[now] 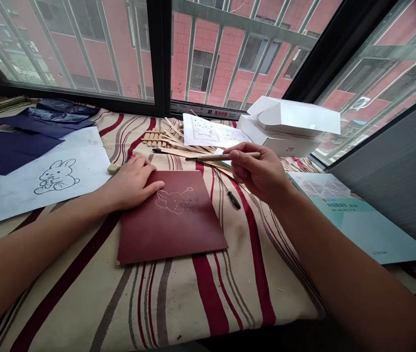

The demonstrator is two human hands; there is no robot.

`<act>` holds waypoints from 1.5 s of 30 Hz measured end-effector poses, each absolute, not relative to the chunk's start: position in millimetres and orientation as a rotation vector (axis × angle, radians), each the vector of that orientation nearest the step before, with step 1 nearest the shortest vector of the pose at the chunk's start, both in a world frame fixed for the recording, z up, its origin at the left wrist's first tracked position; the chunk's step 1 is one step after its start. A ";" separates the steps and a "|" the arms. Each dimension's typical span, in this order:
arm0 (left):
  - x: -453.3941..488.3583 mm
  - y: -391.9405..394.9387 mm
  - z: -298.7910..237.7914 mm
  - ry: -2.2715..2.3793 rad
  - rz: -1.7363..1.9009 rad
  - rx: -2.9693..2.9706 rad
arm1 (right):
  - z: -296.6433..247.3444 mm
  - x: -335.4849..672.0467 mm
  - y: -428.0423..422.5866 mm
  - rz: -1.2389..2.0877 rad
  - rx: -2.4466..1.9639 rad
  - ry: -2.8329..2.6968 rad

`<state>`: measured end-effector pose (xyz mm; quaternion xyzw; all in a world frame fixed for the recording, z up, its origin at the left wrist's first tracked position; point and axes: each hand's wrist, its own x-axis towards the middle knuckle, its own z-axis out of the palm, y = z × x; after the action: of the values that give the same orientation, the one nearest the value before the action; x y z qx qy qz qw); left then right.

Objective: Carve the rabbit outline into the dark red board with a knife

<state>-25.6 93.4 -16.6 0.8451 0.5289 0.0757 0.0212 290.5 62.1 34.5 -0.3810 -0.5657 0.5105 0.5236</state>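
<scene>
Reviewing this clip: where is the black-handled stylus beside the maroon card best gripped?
Probably by the black handle, from above on its right: that thicker end lies free on the striped cloth, while the thin metal shaft points away toward the papers.

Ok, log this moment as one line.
left hand: resting on dark red card with pale rabbit outline | right hand: holding wooden-handled stylus above card

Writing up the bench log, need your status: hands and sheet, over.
Left hand flat on maroon sheet, right hand raised, pinching wooden-handled stylus. Pale rabbit outline on sheet. Black-handled tool beside it.
</scene>
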 end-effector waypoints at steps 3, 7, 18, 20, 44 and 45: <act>-24.2 91.3 -15.9 1.562 0.258 2.581 | 48.6 285.7 75.2 1.186 -0.828 -1.408; -24.7 92.1 -15.2 1.507 0.312 2.554 | 64.7 264.9 103.1 1.195 -0.641 -1.492; -27.4 91.3 -19.7 1.452 0.436 2.583 | 23.3 194.1 122.1 1.612 -0.661 -1.267; -27.9 91.5 -22.7 1.456 0.465 2.590 | 18.5 193.8 121.9 1.614 -0.690 -1.245; -34.2 92.4 -29.9 1.396 0.555 2.607 | 9.5 171.4 110.8 1.457 -0.713 -1.289; -34.1 92.4 -30.2 1.392 0.554 2.616 | 7.5 170.6 111.8 1.430 -0.710 -1.299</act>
<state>-34.1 92.4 -30.2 0.8660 0.4609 0.1835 0.0636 170.6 111.8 7.5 -0.2954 -0.5408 0.5952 0.5158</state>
